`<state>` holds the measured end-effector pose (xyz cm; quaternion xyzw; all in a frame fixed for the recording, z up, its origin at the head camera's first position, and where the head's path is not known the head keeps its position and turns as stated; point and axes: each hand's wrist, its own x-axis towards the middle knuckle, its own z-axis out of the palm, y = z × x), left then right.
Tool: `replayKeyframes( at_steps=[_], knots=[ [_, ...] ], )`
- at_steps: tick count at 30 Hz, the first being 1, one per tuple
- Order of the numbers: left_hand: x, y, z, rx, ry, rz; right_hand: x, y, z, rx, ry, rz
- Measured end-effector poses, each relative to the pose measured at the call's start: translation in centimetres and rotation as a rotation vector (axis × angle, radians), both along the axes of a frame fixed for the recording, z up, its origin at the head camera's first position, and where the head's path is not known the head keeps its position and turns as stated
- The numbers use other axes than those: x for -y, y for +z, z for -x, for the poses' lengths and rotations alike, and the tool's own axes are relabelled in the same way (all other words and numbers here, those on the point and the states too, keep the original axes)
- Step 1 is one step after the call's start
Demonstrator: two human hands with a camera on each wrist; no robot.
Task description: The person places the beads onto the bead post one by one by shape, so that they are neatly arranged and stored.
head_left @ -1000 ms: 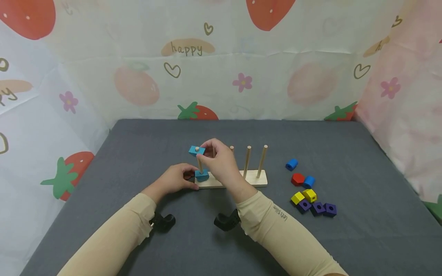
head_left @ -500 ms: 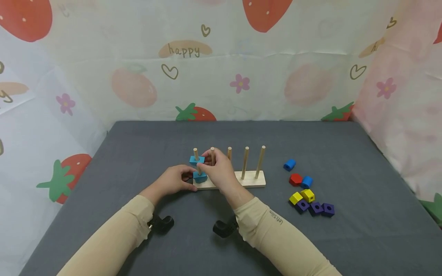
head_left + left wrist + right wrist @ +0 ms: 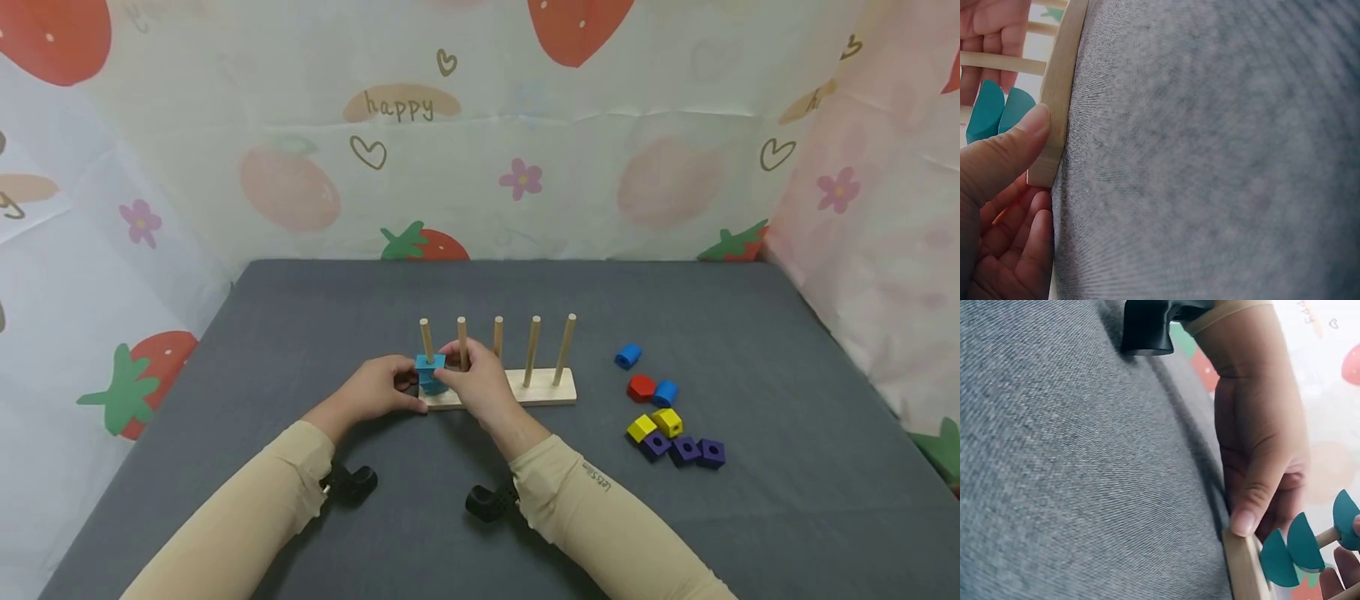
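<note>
You can read "happy" on the backdrop point(image 3: 573, 208) facing you; on your right sleeve point(image 3: 615, 521), small blurred letters seem to spell "Letsslim".

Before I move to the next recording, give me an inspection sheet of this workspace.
Surface: grey cloth, under the rack and blocks.
Job's things: five-peg wooden rack; blue blocks threaded on its leftmost peg.
Clutter: loose blocks in blue, red, yellow and purple, grouped right of the rack.
Hands: left hand grips the rack's left end; right hand pinches the upper blue block on the peg.
Cables: nothing seen.
Surroundings: strawberry-print backdrop; black wrist-worn devices.
</note>
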<state>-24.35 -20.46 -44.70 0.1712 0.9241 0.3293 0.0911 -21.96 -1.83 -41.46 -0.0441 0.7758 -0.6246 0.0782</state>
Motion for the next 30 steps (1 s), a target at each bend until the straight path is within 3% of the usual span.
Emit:
replayKeyframes(
  at_steps=[13,30],
  knots=[
    [-0.1,0.33,-0.01,0.009,0.002,0.002,-0.03,-0.37,0.09,-0.018,-0.004,-0.061],
    [-0.21,0.17,-0.09,0.001,0.001,0.007,-0.97,-0.11,-0.4,-0.029,0.039,-0.048]
  ],
)
